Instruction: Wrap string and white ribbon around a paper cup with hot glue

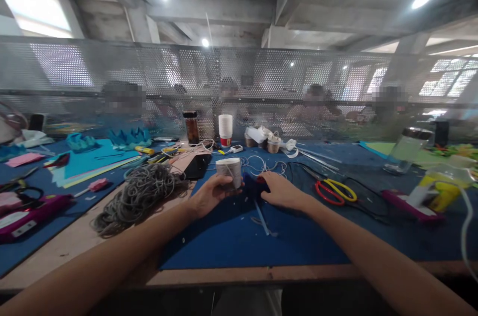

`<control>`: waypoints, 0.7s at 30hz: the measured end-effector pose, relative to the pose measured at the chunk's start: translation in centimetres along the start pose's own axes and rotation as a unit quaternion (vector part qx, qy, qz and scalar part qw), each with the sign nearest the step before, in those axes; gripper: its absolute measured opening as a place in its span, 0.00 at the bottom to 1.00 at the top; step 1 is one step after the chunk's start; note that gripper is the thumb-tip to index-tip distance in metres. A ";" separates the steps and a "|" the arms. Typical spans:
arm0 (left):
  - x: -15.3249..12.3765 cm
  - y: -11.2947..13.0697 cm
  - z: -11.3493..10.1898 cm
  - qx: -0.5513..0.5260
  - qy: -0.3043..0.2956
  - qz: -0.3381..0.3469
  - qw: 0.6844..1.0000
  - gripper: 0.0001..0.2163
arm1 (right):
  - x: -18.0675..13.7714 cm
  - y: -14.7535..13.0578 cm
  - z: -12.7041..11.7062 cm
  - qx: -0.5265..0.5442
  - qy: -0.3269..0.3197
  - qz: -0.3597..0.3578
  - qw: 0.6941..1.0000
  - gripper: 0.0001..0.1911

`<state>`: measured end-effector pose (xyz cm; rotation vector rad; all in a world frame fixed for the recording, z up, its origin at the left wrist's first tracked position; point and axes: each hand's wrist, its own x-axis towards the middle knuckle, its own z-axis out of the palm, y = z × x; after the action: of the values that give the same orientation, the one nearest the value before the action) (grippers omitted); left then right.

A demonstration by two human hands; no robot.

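My left hand (209, 194) is wrapped round a paper cup (229, 171) that has grey string wound about it, holding it upright just above the blue mat (239, 241). My right hand (278, 189) rests on the mat just right of the cup, fingers curled over a small dark blue piece (256, 187) that I cannot make out. A pale strip (262, 219) lies on the mat below my right hand. White string (257, 161) loops behind the cup.
A heap of grey cord (136, 196) lies left of my hands beside a black phone (197, 165). Red and yellow scissors (334, 190) lie to the right. Stacked cups (225, 129), a dark jar (191, 127), blue paper (93, 159) and a pink glue gun (28, 214) stand around. People sit behind a mesh screen (261, 87).
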<state>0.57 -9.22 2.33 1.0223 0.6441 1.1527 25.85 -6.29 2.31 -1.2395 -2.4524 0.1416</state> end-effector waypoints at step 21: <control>-0.3 -0.4 0.6 0.042 -0.029 0.033 0.998 0.20 | 1.5 -6.8 0.0 0.239 0.187 -0.026 0.953 0.02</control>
<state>1.15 -9.68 2.24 1.1529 0.6206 1.1567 19.88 -9.19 4.52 -0.8921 -1.9638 0.4182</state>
